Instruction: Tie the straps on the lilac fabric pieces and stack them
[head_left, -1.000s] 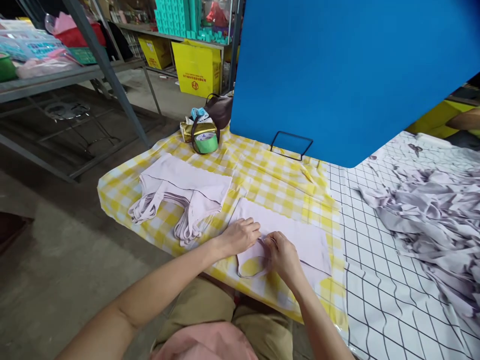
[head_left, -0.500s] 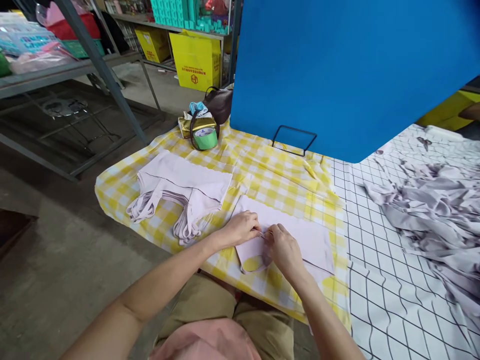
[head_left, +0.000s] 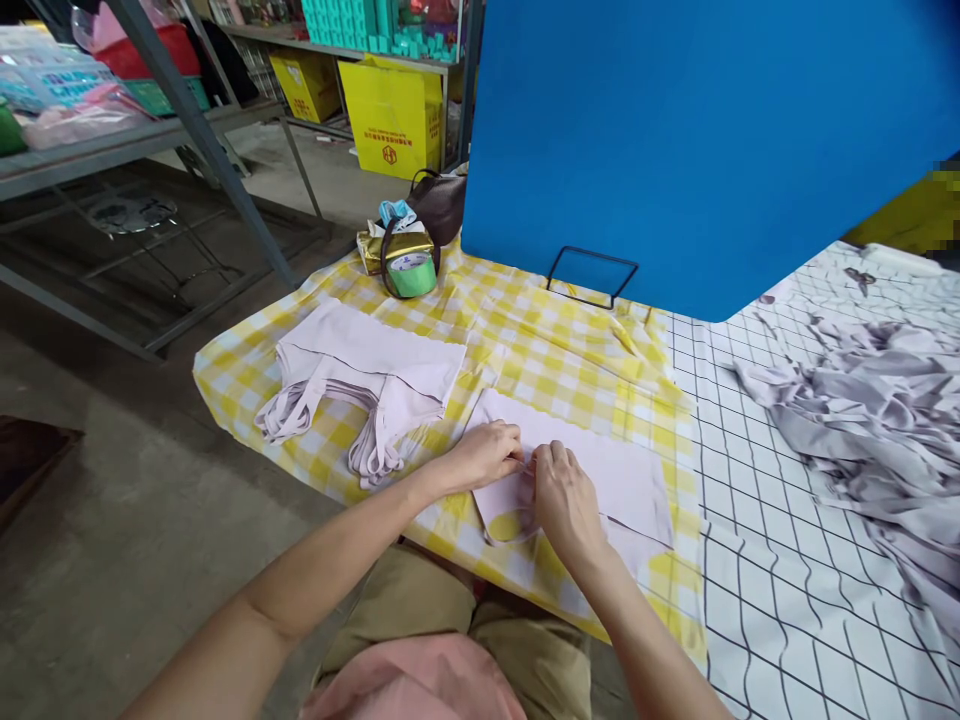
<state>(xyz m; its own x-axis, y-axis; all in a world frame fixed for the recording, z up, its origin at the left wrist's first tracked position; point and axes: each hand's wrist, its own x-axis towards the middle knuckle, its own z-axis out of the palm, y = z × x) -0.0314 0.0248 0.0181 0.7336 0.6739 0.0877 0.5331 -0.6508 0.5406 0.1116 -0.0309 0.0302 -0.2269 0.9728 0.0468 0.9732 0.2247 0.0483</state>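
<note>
A pale lilac strappy top (head_left: 619, 480) lies flat on the yellow checked cloth in front of me. My left hand (head_left: 491, 455) pinches the fabric near the top's middle, with thumb and fingers together. Close beside it, my right hand (head_left: 566, 495) is closed at the same spot, its fingertips bent down and partly hidden from view. One strap of the top loops out below the hands. To the left rests a neat stack of the same lilac tops (head_left: 367, 345), straps hanging toward me.
A loose heap of lilac garments (head_left: 885, 400) covers the white grid cloth (head_left: 742, 560) at right. Behind stand a large blue board (head_left: 660, 150) and a black wire stand (head_left: 592, 275). Green tape (head_left: 412, 275) and a dark bag (head_left: 439, 205) sit at the back. A metal shelf (head_left: 202, 130) is at left.
My right hand has turned over slightly, its back now more upward and its fingers lower on the fabric. My left hand stays nearly in place.
</note>
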